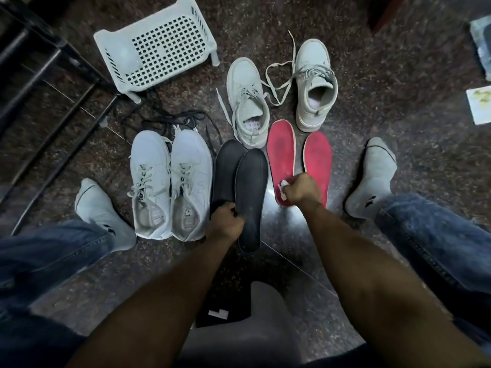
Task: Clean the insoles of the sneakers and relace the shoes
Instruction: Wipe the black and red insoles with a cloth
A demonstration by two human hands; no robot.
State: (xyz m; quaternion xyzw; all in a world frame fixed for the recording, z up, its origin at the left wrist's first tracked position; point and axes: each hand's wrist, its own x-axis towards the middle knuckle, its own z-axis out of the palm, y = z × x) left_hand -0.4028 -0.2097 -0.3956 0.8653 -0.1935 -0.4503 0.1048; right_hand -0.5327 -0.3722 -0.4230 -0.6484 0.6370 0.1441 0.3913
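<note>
1. At the left of the floor [385, 62] stands a pale sneaker pair [170, 181], side by side with laces threaded; loose black laces [186, 119] lie just behind them, and a perforated plastic rack [159, 46] sits farther back.
2. The left hand [225, 221] is closed on the heel end of the left black insole [225, 171], its grip wrapped round the edge. The right black insole [251, 195] lies touching it, partly overlapping.
3. These insoles look thin, light and bendy; a hold at the heel or mid-arch would likely keep one from flopping while it is wiped.
4. Behind them, two greyish sneakers [247, 102] stand apart with laces loosened and trailing on the floor.
5. Two red insoles [281, 155] lie side by side in front of those sneakers. The right hand [301, 188] is curled tight round a small white wad, seemingly a wipe [284, 184], pressed on the heel end of the left red one.
6. The red surface shows dark scuffs; being soft foam by the look of it, it probably wants firm yet gentle rubbing, pinned flat against the floor.
</note>
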